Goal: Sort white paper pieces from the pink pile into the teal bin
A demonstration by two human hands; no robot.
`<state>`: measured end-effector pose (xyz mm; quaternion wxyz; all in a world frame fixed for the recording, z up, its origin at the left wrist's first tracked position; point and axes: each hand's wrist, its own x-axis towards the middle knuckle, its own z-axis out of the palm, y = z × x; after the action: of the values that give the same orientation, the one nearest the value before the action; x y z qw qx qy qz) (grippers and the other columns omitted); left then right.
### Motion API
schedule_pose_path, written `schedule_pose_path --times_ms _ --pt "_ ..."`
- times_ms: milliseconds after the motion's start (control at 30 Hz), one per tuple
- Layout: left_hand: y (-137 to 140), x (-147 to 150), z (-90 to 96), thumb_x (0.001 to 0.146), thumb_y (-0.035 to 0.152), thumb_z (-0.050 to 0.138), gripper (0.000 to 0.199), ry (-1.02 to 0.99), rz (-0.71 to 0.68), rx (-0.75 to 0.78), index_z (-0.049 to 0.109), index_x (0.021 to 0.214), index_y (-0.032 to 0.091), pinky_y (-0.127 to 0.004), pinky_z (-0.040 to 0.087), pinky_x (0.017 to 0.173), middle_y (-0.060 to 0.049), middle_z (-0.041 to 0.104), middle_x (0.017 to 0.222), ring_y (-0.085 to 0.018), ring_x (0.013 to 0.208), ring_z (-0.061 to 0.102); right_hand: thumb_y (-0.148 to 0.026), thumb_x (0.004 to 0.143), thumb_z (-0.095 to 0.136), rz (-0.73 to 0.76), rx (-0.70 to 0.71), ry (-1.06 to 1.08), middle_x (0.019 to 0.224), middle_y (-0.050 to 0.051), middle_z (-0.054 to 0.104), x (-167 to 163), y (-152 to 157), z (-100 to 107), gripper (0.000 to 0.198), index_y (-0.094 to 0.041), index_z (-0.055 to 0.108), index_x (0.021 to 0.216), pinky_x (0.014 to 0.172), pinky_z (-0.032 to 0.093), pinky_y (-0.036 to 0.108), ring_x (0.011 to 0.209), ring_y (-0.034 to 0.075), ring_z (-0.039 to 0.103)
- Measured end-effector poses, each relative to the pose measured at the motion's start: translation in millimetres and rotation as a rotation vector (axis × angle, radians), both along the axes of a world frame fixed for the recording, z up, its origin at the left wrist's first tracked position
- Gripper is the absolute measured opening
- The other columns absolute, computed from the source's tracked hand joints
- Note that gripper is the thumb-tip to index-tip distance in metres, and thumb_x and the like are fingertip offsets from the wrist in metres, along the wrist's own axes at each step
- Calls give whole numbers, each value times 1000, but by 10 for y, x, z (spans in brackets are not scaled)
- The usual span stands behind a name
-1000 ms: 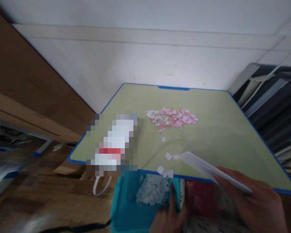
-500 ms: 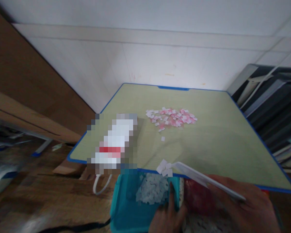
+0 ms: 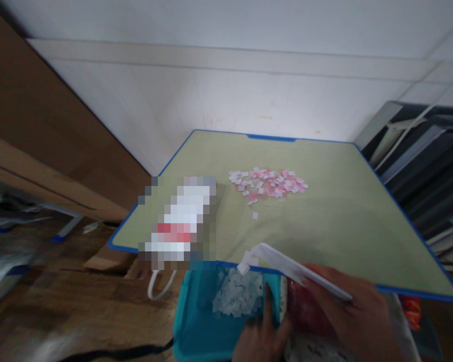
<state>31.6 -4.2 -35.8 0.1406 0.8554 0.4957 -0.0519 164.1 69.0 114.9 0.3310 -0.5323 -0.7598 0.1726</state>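
Observation:
My right hand [image 3: 357, 306] is closed round a long white strip, apparently folded paper or card [image 3: 287, 264], held slanting over the table's near edge. At its tip a few small white paper squares [image 3: 245, 264] sit at the edge, above a teal plastic basket [image 3: 194, 334]. Inside the basket lies a heap of small whitish pieces [image 3: 237, 294]. My left hand [image 3: 262, 339] is at the basket's right side, index finger stretched along the inner wall and thumb seemingly over the rim; its other fingers are partly hidden. Pink and white paper squares [image 3: 270, 182] are scattered farther back on the table.
The pale green table [image 3: 343, 216] has a blue edge and stands against a white wall. A blurred-out white object [image 3: 184, 216] with a looped strap lies on its left. Brown panels [image 3: 60, 100] stand left, dark flat items [image 3: 426, 161] right. Something dark red [image 3: 309, 306] is below the edge.
My right hand and the white strip have moved left and slightly away from me. The few paper squares at its tip have shifted left, over the basket. My left hand stays put.

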Motion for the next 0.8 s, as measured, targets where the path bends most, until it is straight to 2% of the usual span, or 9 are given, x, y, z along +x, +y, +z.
schedule_pose_path --times_ms 67,167,300,433,533,667,800 --pt "13 9 18 67 40 57 77 46 -13 -31 15 131 25 -35 49 45 -34 25 128 -24 58 62 -26 79 48 55 -6 5 76 -2 71 -56 12 2 22 -26 69 84 62 52 17 67 14 67" --pt "40 27 89 64 44 59 74 56 13 -47 23 128 29 -37 49 46 -32 25 129 -25 60 62 -26 79 48 100 3 0 77 -3 71 -65 18 4 22 -28 69 83 61 53 17 67 14 67" --pt "49 34 120 66 44 58 60 83 23 -107 36 120 31 -37 50 50 -29 20 132 -25 65 62 -25 78 49 20 21 2 77 -2 71 21 10 10 20 -27 69 83 60 53 18 67 15 67" --pt "13 12 28 64 47 59 71 26 19 -24 27 126 32 -37 49 44 -30 20 132 -25 57 62 -25 78 49 -94 50 -8 71 -1 71 -5 17 -1 20 -24 69 80 59 53 19 62 16 67" --pt "15 -6 -2 65 45 58 78 11 23 -10 16 130 33 -38 49 44 -31 25 130 -26 58 62 -24 79 47 -93 107 -6 73 2 71 -155 80 -44 21 -21 68 83 60 53 19 63 16 67" --pt "51 -1 51 70 33 55 72 68 -16 -61 16 130 35 -36 50 47 -29 27 130 -24 61 62 -21 80 46 -51 168 34 80 4 71 -328 211 -130 22 -15 65 87 63 53 18 68 15 67" --pt "52 30 119 77 28 47 61 165 19 -60 18 130 35 -33 51 49 -26 30 129 -20 59 62 -24 78 48 -182 120 23 75 3 71 -232 250 -166 19 -16 65 83 58 53 20 63 16 66"
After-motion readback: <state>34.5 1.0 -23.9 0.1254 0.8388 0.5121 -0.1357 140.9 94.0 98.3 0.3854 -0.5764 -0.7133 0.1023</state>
